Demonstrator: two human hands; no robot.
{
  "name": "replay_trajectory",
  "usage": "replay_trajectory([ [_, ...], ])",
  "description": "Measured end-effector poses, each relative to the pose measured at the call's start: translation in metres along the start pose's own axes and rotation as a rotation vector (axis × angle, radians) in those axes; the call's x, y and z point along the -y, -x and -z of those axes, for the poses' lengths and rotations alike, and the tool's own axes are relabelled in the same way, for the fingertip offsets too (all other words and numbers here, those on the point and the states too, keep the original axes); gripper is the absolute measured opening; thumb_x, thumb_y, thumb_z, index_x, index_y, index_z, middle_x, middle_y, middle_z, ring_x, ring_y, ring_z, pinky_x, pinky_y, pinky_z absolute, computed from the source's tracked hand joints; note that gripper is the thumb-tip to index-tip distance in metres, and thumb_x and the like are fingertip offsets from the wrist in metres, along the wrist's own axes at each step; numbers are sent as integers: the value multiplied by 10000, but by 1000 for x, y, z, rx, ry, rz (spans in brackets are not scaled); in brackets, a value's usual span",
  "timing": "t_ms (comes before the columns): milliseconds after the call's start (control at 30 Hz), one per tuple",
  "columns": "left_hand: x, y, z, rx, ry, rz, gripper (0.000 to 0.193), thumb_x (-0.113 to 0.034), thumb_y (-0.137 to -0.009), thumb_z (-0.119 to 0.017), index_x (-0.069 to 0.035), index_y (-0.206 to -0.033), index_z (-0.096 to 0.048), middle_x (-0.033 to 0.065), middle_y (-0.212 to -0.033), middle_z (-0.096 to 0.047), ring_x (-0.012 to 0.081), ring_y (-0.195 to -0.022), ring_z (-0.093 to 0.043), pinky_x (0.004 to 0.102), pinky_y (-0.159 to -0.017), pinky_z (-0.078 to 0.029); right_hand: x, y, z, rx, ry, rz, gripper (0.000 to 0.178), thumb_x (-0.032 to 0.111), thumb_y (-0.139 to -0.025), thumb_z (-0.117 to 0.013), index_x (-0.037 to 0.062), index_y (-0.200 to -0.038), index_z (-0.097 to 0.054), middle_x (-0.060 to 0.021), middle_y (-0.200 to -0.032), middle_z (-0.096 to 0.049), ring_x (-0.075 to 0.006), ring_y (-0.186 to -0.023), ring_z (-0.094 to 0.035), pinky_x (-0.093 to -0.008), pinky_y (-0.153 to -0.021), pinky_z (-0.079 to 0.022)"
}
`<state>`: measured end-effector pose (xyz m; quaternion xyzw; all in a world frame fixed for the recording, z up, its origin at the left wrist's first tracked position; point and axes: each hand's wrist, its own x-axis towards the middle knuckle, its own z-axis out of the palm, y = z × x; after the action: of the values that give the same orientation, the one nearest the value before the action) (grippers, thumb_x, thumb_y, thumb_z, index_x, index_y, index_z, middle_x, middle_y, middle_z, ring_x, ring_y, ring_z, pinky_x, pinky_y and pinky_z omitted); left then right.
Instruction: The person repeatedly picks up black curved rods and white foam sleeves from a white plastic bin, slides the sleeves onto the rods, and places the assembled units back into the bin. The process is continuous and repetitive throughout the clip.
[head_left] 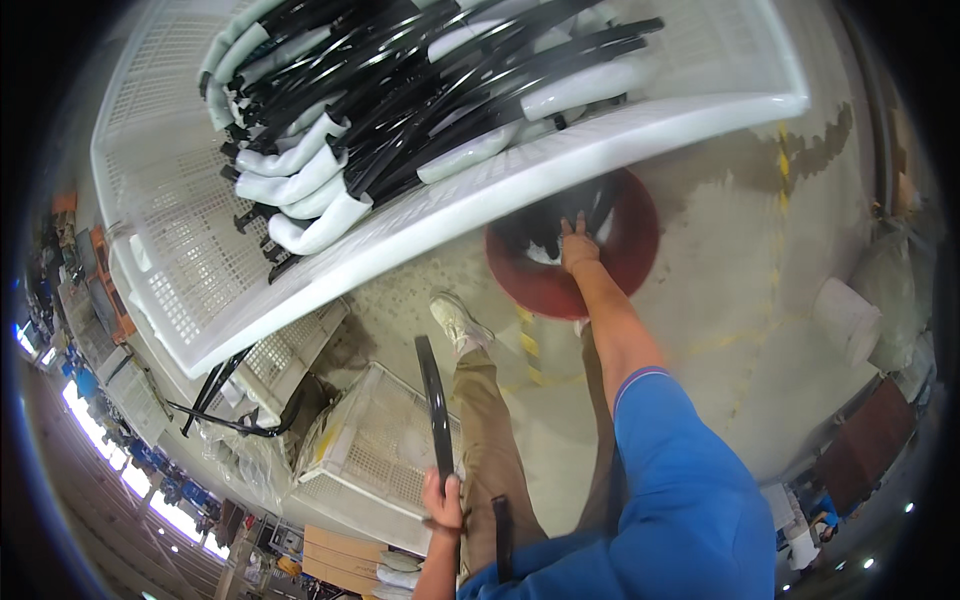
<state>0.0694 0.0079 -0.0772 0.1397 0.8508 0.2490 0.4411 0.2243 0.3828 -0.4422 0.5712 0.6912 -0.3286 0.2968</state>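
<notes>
My left hand [443,500] is closed round a glossy black curved tube [434,400], which stands up past my left leg. Out ahead, my right hand [578,247] reaches into a round red tub [640,235], its fingers stretched out and apart. They touch or lie just above dark pieces [530,225] inside the tub; their kind I cannot make out. Part of the tub is hidden under the rim of a large white plastic crate [500,180]. Many black tubes [400,130], several with white foam sleeves [320,220], are piled in that crate.
A smaller white perforated crate [375,440] stands left of my legs, with black bent tubes [285,425] and clear plastic near it. Yellow-black tape [530,345] marks the concrete floor. A white roll [848,318] stands at the right, and cardboard [340,560] lies at lower left.
</notes>
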Motion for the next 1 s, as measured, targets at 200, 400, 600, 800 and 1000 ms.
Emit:
replay_trajectory([
  [200,2,-4,-6,-143,-139,161,324,-353,-941,-577,-32,-927,-610,91,-766,-610,199,-624,-592,336,-593,-473,-20,-109,-101,139,-54,-7,642,52,-832,-649,148,-1426,-426,-178,-1240,-590,-319,-1079,-632,-416,-848,-544],
  [400,-22,-16,2,-68,-110,34,320,-355,-941,-572,-36,-920,-587,61,-688,-616,164,-556,-578,306,-546,-466,-20,-94,-94,125,-1326,-320,827,129,-776,-786,70,-1456,-318,-126,-867,-641,-173,-641,-587,-308,-477,-437],
  [600,-52,-21,12,-11,79,150,327,-329,-956,-521,-16,-874,-571,64,-686,-668,127,-559,-568,292,-539,-451,-9,-93,-39,222,-1050,-388,801,188,-786,-797,-26,-1421,-360,-237,-1159,-619,-291,-919,-633,-363,-686,-498],
  [800,-27,-28,10,-47,116,76,518,-498,-962,-470,-1,-882,-589,77,-706,-670,118,-603,-520,296,-560,-411,9,-130,-91,-206,-940,-241,759,215,-789,-788,-89,-1366,-398,-282,-1228,-588,-369,-1114,-563,-378,-906,-438],
  [1000,-15,-19,12,-5,109,90,606,-591,-953,-420,-13,-838,-562,48,-672,-604,108,-576,-491,279,-533,-388,-15,-54,-68,-429,-839,-125,729,262,-794,-758,-143,-1310,-441,-344,-1262,-552,-432,-1215,-533,-403,-1021,-426],
])
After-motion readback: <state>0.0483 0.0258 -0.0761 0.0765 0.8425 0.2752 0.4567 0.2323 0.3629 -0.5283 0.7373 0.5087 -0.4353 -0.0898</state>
